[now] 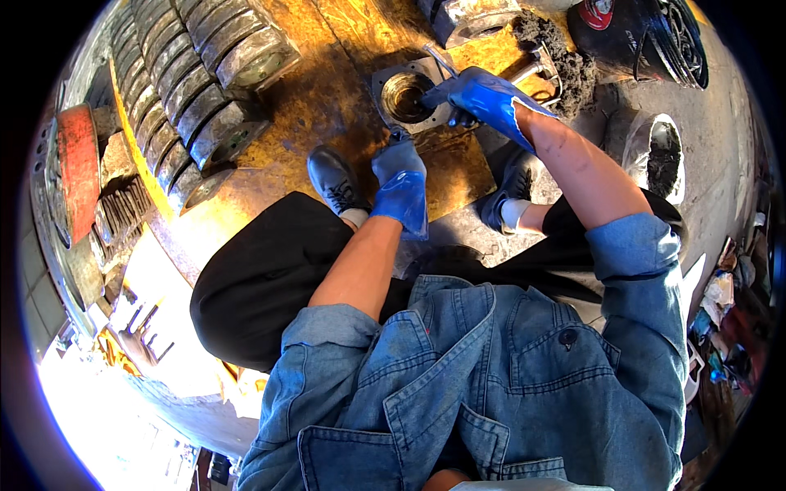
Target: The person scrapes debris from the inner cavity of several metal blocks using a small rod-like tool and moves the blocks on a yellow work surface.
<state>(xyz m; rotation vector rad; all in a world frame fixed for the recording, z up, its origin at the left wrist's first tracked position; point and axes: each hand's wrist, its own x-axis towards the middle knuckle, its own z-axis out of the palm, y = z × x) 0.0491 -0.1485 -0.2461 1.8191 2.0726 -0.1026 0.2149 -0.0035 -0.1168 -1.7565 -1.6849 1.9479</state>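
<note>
While I watch remotely, right hand (481,95) at the bored block (399,98) just left of it, left hand (399,168) by that block's near edge, whether either hand grips I cannot tell.

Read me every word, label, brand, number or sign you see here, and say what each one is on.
Black container, upper right: small pale marks that look like lettering, too small and blurred to read out.
Red patch on that container: any print on it is too small to tell.
Metal block with the round hole: no lettering I can make out.
Denim jacket: none visible.
</note>
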